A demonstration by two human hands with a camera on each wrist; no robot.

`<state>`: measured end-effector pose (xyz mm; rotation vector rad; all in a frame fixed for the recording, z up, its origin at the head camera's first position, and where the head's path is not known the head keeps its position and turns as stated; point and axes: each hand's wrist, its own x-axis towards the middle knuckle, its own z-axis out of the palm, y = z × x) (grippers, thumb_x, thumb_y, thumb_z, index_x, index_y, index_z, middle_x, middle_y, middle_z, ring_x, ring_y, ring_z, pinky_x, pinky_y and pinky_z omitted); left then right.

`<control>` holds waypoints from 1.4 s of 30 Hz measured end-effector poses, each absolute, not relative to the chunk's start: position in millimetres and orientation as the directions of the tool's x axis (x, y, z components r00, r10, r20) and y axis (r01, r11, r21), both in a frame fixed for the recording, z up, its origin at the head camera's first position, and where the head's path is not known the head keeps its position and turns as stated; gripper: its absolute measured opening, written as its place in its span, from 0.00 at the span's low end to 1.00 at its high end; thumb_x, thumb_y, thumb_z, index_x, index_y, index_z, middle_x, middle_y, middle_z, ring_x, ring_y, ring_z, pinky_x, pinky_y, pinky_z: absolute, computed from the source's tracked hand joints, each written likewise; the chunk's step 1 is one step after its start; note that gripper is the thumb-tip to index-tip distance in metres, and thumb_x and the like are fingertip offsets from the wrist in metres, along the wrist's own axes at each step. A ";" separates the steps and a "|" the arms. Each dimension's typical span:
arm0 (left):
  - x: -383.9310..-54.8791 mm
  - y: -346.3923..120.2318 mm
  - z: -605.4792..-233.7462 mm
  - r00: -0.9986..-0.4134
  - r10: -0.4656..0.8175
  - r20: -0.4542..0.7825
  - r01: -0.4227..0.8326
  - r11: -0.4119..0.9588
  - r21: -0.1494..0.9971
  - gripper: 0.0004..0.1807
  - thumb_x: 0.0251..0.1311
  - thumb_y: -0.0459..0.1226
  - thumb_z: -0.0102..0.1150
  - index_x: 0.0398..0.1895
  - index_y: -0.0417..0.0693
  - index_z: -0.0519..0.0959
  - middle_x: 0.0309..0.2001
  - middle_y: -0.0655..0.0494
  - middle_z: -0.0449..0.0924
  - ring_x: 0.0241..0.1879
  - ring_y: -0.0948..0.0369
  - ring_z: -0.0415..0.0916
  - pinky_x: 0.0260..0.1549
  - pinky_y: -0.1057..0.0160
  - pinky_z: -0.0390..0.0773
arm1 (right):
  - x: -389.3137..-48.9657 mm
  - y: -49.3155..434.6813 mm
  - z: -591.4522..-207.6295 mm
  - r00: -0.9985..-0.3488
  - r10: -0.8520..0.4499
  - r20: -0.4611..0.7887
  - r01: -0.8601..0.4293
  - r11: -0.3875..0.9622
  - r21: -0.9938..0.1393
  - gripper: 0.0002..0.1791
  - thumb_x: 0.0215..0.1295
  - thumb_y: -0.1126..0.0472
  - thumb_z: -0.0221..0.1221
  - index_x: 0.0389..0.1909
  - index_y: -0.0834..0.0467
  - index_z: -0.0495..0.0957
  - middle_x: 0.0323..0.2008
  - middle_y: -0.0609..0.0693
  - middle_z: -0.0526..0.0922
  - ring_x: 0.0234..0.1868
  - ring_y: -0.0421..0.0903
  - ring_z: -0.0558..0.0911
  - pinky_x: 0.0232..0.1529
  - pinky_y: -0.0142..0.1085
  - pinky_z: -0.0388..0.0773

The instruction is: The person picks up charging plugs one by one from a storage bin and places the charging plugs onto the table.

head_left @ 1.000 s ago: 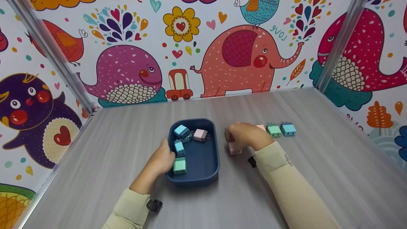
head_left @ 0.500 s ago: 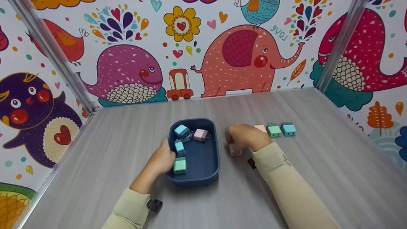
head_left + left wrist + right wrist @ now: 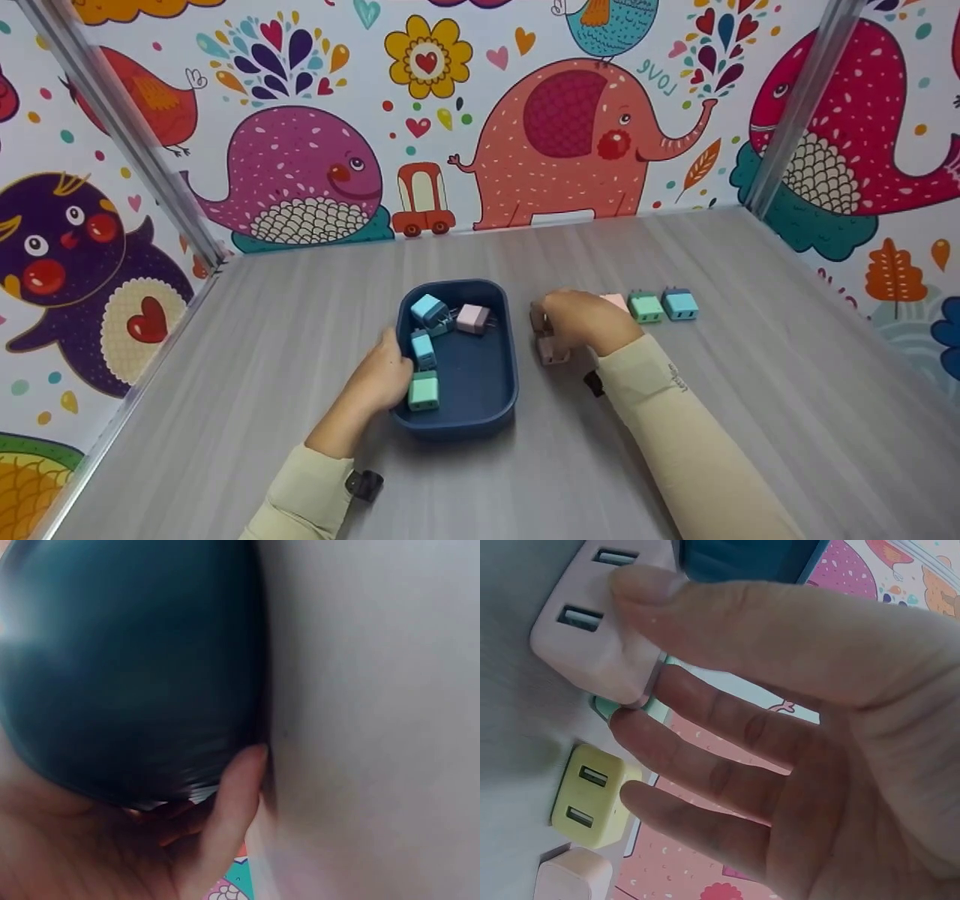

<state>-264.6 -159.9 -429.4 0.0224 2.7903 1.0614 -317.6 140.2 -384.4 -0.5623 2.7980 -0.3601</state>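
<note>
My left hand holds the left side of a dark blue plastic box; in the left wrist view the thumb lies against the box wall. In the box are blue chargers, a pink one and a green one. Right of the box, my right hand is at a pale pink USB wall charger. The right wrist view shows this pink charger pinched between thumb and forefinger, its two ports facing out. Part of a green thing shows behind it.
A yellow charger stands beside my fingertips, hidden from the head view by my hand. Farther right, pink, green and blue chargers stand in a row on the grey table. Printed panels enclose the table's back and sides.
My right hand has shifted only slightly at the pink charger, its fingers moving a little. The left hand, the box and the row of chargers keep their places.
</note>
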 end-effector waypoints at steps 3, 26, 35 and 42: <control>-265.0 -159.6 -430.2 -0.989 0.063 -0.132 -0.040 0.748 0.663 0.34 0.80 0.33 0.39 0.82 0.27 0.47 0.77 0.26 0.61 0.73 0.40 0.67 0.65 0.38 0.71 | -317.1 139.9 -384.8 -0.894 -0.391 -0.217 -0.318 0.897 -0.308 0.15 0.54 0.66 0.79 0.42 0.57 0.87 0.34 0.52 0.83 0.35 0.51 0.82 0.39 0.43 0.85; -263.6 -160.2 -429.4 -0.989 0.074 -0.129 -0.029 0.755 0.655 0.34 0.80 0.33 0.39 0.82 0.27 0.45 0.76 0.25 0.62 0.67 0.42 0.72 0.60 0.41 0.73 | -318.4 140.8 -383.5 -0.893 -0.379 -0.244 -0.309 0.908 -0.283 0.17 0.52 0.67 0.80 0.43 0.59 0.88 0.34 0.53 0.84 0.34 0.52 0.82 0.40 0.44 0.85; -263.1 -160.2 -429.1 -0.987 0.075 -0.143 -0.037 0.753 0.657 0.35 0.80 0.33 0.38 0.83 0.27 0.42 0.79 0.25 0.57 0.72 0.40 0.68 0.62 0.40 0.72 | -318.5 141.2 -383.7 -0.893 -0.371 -0.253 -0.296 0.910 -0.289 0.17 0.52 0.67 0.81 0.43 0.59 0.88 0.34 0.53 0.84 0.34 0.52 0.82 0.40 0.44 0.85; -263.4 -160.0 -429.0 -0.987 0.076 -0.139 -0.034 0.755 0.655 0.35 0.80 0.33 0.38 0.83 0.27 0.43 0.78 0.25 0.57 0.73 0.39 0.67 0.63 0.39 0.71 | -319.1 141.7 -383.6 -0.894 -0.370 -0.253 -0.296 0.911 -0.288 0.18 0.52 0.66 0.81 0.43 0.58 0.88 0.34 0.52 0.84 0.35 0.52 0.82 0.40 0.44 0.85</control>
